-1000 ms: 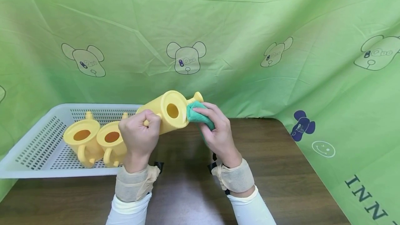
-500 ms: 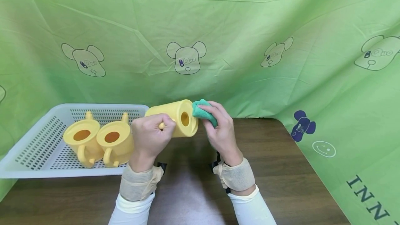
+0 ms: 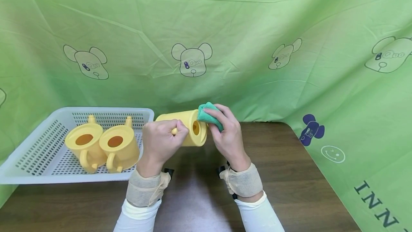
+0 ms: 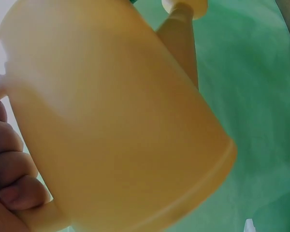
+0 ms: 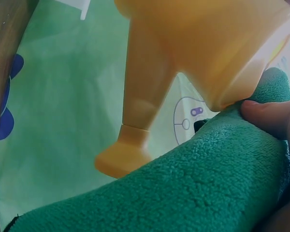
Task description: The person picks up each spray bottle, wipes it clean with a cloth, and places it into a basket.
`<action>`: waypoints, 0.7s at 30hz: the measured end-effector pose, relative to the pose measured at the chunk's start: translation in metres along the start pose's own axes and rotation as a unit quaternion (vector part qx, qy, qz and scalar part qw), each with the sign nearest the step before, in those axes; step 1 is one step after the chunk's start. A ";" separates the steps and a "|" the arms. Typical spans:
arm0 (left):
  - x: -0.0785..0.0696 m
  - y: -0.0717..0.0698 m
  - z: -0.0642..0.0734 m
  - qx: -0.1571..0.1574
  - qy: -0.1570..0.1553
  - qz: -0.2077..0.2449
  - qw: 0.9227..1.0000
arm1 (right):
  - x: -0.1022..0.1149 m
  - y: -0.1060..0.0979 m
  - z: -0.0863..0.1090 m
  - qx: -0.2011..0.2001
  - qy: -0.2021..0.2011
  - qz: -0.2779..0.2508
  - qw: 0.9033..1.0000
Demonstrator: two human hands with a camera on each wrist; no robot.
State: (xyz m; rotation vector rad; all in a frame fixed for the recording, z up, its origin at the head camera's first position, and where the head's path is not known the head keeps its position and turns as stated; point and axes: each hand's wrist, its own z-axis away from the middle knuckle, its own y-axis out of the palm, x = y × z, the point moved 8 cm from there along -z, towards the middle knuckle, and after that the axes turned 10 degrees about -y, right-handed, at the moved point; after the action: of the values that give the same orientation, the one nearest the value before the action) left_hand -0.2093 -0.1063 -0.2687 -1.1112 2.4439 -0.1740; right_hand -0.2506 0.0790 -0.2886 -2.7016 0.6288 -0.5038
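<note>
My left hand [image 3: 164,144] grips a yellow watering can [image 3: 178,117] by its handle, fingers curled round it in the left wrist view. The can is held above the table, tilted so that its top, with the round hole, faces right. In the right hand [image 3: 230,135] is a folded green cloth [image 3: 209,115], pinched between thumb and fingers and touching the can's top rim. From the right wrist the can's spout [image 5: 147,82] shows pointing down beside the cloth [image 5: 203,164]; the head view hides most of it.
A white perforated plastic basket [image 3: 42,178] stands at the left on the brown wooden table [image 3: 276,174]. Two more yellow watering cans, one at the left [image 3: 85,146] and one beside it [image 3: 120,149], are in it. A green printed curtain [image 3: 238,17] hangs behind and to the right.
My left hand has moved right and slightly down with the watering can, turning its top further to the right. The right hand with the cloth has shifted slightly right.
</note>
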 end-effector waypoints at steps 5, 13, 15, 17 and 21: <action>0.001 0.000 0.000 -0.005 -0.006 -0.011 1.000 | 0.000 0.002 0.001 0.012 0.000 0.014 1.000; 0.013 -0.008 -0.001 -0.037 -0.079 -0.003 0.996 | 0.003 0.005 0.000 0.029 -0.015 0.015 0.999; 0.017 -0.011 -0.002 -0.048 -0.096 -0.009 0.994 | 0.004 0.006 0.000 0.036 -0.020 0.015 0.999; 0.020 -0.013 -0.002 -0.058 -0.113 -0.016 0.992 | 0.004 0.007 0.001 0.047 -0.022 0.012 0.999; 0.028 -0.017 -0.001 -0.078 -0.144 -0.026 0.986 | 0.007 0.011 0.002 0.066 -0.032 0.006 0.997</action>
State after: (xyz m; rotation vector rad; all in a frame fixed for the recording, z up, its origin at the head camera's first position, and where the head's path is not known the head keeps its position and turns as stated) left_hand -0.2137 -0.1382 -0.2726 -1.1756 2.2007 0.1562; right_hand -0.2476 0.0670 -0.2930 -2.5773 0.5740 -0.4364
